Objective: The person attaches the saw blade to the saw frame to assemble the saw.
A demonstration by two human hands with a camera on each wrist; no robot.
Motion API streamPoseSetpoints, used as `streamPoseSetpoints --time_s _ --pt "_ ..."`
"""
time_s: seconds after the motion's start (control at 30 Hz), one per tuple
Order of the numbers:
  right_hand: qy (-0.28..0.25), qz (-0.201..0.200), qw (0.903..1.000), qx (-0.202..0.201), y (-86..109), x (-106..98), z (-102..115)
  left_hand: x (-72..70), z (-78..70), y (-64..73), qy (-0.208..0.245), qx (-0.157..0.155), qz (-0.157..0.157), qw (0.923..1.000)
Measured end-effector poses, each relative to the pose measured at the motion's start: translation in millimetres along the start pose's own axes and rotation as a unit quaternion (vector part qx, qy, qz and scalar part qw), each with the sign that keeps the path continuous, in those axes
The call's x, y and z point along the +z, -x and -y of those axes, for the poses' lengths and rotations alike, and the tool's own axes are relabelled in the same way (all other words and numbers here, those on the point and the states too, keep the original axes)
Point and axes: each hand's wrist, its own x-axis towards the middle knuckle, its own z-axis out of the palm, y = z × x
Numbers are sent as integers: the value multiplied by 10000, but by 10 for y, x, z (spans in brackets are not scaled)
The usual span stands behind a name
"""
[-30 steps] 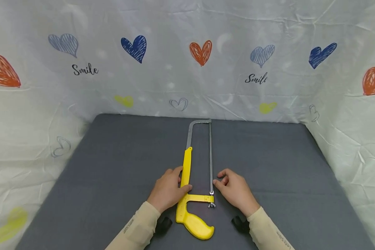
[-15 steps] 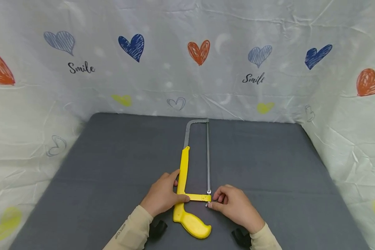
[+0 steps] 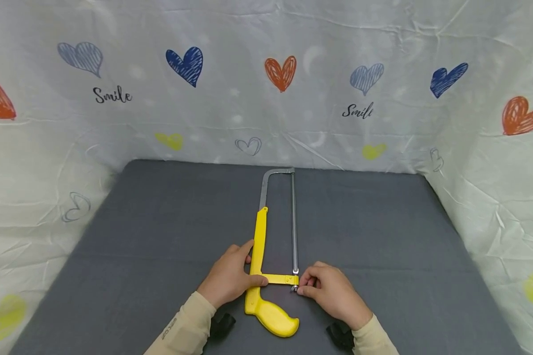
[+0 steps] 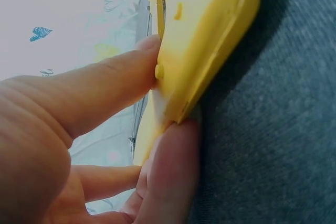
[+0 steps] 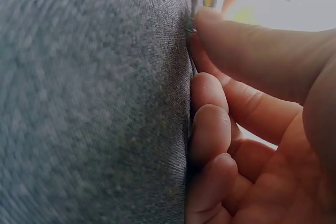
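In my head view, a yellow-framed hacksaw (image 3: 259,236) lies flat on the grey cloth (image 3: 182,212), its long axis running almost straight away from me, pistol-grip handle (image 3: 275,319) at the near end. The blade (image 3: 294,222) runs along the right side of the frame. I have the left hand (image 3: 226,276) on the frame, thumb at the root of the crossbar (image 3: 280,279) and fingers along the outer edge. The right hand (image 3: 333,291) comes in from the other side, fingers bent, thumb tip against the small wing nut (image 3: 294,289) just below the crossbar's free end.

That is the relation I would work from: the wing nut sits directly left of the right fingertips, roughly in line with the blade. The right hand is clearly the nearer one; the left is across the frame.

In my left wrist view, the yellow body fills the gap between thumb and fingers, so I read a firm grip there.

In my right wrist view, thumb and index close to a narrow pinch on a bit of metal, which I take for the wing nut; how hard they press I cannot tell. The other fingers are curled beside the cloth.
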Motion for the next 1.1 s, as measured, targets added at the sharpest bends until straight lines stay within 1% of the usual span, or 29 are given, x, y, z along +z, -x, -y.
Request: streamPoseSetpoints --time_s 0.37,0.57,0.8,0.97,1.1 --pt "-92 55 9999 -39 -6 -33 -17 13 -14 -31 -22 -14 10 10000" --pt "-154 -34 9997 185 -14 -11 49 2 -19 -21 -54 -8 20 10000" --pt "35 -172 9994 313 -26 34 104 -7 -21 -10 -12 18 16 10000" --pt "7 -148 9995 286 -35 25 84 -12 -19 -27 -71 -41 64 9999" --pt "-19 -158 9997 192 -36 31 57 -22 -9 -33 -95 -30 109 9999"
